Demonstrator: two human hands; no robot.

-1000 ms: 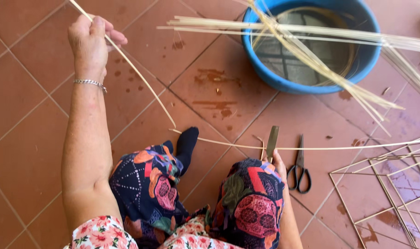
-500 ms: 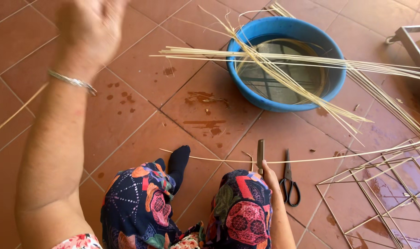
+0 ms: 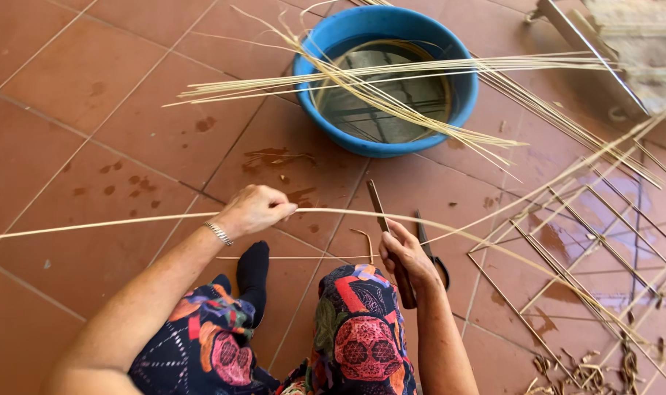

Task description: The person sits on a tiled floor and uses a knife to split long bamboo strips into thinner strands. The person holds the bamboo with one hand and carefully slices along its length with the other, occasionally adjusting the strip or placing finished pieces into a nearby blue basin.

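Terracotta tile floor (image 3: 91, 80) is covering the whole view, its grout lines running diagonally. Dark wet stains (image 3: 274, 157) are showing near the centre. Bright daylight is falling evenly, and a wet patch (image 3: 603, 197) is glistening at right.

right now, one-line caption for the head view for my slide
Seated on terracotta tiles, left hand draws a long cane strip past a knife in the right hand, near a blue basin.
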